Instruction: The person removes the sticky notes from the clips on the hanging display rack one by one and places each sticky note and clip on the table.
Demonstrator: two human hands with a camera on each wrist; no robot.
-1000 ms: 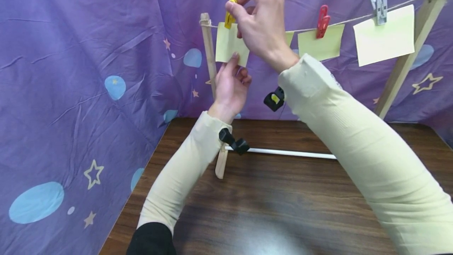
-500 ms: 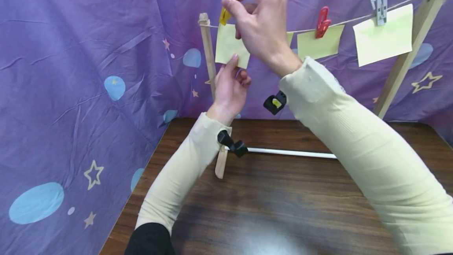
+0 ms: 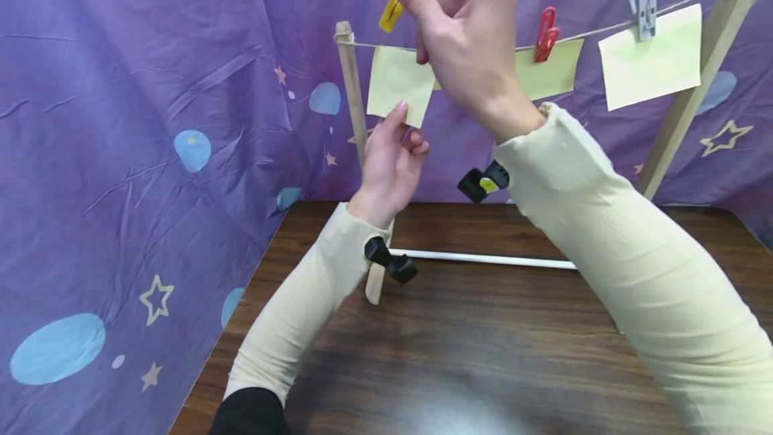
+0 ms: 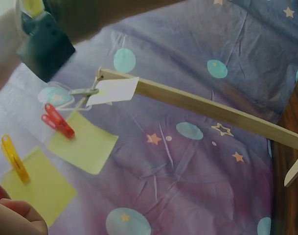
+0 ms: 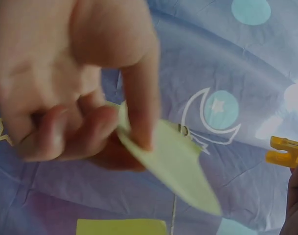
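In the head view my left hand (image 3: 394, 165) pinches the lower edge of a pale yellow paper note (image 3: 400, 82) at the left end of a string line. Above it, my right hand (image 3: 474, 35) pinches a yellow clothespin (image 3: 395, 2) between thumb and forefinger, its lower end apart from the note. From the right wrist, the left hand (image 5: 80, 83) shows large, with the note (image 5: 175, 164) bending from its fingers and the clothespin (image 5: 283, 152) at the right edge. Only part of the left hand (image 4: 16, 215) shows in its own wrist view.
A red clothespin (image 3: 546, 35) and a grey clothespin (image 3: 647, 5) hold notes farther right. Another yellow clothespin (image 4: 14, 159) grips a note, seen from the left wrist. Wooden posts (image 3: 352, 79) carry the string, and a white rod (image 3: 483, 258) runs low over the brown table (image 3: 483, 354).
The yellow clothespin has risen from the note's top edge, up and clear of it, with my right hand shifting right. My left hand and the note have sunk slightly.
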